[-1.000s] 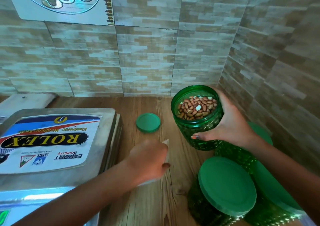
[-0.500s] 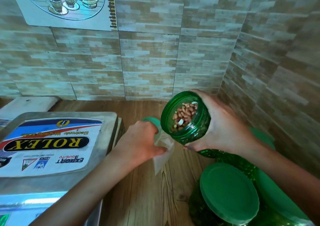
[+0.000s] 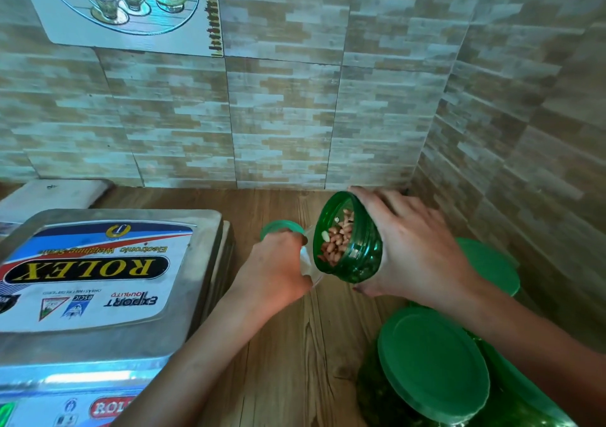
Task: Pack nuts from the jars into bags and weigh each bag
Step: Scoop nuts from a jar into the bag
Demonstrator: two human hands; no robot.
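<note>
Head view: the open jar (image 3: pixel 359 249), tilted with its mouth toward nine o'clock and nuts (image 3: pixel 337 241) at the rim, is gripped around its side by the right hand (image 3: pixel 416 253). Just beside the mouth, at nine o'clock, the left hand (image 3: pixel 272 266) pinches a clear bag (image 3: pixel 307 262). A loose lid (image 3: pixel 278 226) lies at that hand's twelve o'clock, the scale (image 3: pixel 205 256) at nine, and lidded jars (image 3: pixel 433 364) at the open jar's five.

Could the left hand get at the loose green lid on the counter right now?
Probably not without stopping: the lid lies just beyond the left hand with nothing between, but that hand holds the bag at the mouth of the tilted jar.
</note>
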